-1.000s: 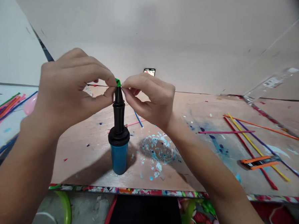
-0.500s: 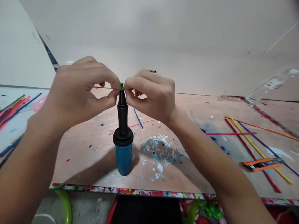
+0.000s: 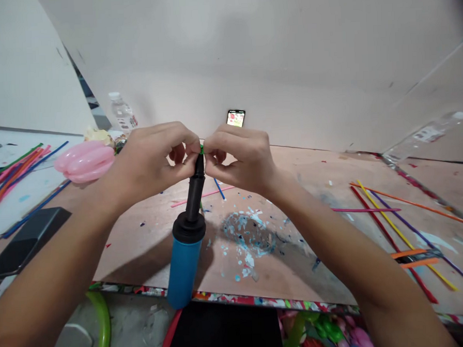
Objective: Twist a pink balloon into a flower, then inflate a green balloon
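A blue hand pump (image 3: 184,266) with a black collar and nozzle leans toward the back right, its base at the table's front edge. A small green balloon end (image 3: 202,149) sits at the nozzle tip. My left hand (image 3: 162,154) pinches the green piece from the left, thumb and index together. From the right, my right hand (image 3: 236,157) pinches the same piece. Most of the green piece is hidden by the fingertips.
Uninflated balloons (image 3: 397,222) and an orange-and-black cutter (image 3: 416,257) lie right. A pink balloon (image 3: 85,160), bottle (image 3: 122,114) and black box (image 3: 29,238) are left. A phone (image 3: 236,118) leans at the wall. Another bottle (image 3: 427,135) lies back right.
The pump has gone from upright to tilted, its base nearer the front edge. My left hand has shifted right and lower with the nozzle tip; both hands still pinch the green piece.
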{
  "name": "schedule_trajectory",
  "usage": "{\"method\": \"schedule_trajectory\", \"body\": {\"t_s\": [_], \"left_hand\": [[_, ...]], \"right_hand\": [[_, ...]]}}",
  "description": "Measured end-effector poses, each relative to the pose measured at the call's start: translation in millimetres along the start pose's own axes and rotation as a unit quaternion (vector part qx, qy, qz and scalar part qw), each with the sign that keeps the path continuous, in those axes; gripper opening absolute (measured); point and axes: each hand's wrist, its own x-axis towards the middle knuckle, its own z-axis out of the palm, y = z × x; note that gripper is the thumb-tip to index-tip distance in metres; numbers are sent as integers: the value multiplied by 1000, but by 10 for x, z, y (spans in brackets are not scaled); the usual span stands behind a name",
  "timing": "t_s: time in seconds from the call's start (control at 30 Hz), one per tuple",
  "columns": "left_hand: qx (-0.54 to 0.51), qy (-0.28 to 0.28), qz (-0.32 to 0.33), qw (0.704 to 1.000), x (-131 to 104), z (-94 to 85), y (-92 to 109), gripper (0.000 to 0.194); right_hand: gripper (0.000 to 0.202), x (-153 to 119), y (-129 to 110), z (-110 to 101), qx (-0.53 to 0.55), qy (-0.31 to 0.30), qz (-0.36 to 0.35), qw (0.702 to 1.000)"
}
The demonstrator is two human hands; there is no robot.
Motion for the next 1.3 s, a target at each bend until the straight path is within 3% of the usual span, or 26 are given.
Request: {"method": "schedule_trajectory", "body": {"t_s": [0.17,0.37,0.7,0.9,0.97,1.07,1.13,1.3], "left_hand": [[-17,-18,-17,1000,-10,-89,80,4],[-5,-49,3,999,5,-286,206,8],[-49,-107,11,993,-19,-326,200,14],[-102,-197,8,975,-189,-277,254,11],[-122,-156,-19,980,-256,-226,275,9],[-132,-2,-75,988,-310,-135,297,13],[-106,83,-77,988,-309,-87,310,20],[6,158,0,987,-265,-74,342,23]], "right_hand": [[9,-9,-101,-12,33,38,7,999],[10,2,-226,-131,32,2,-26,999],[14,-12,-253,-198,7,-47,-46,998],[12,-91,-237,-265,34,-46,-26,998],[11,-81,-255,-271,43,-44,-25,998],[12,-12,-305,-255,51,-40,-31,997],[13,38,-334,-234,54,-37,-33,997],[12,65,-349,-196,47,-14,-19,999]]}}
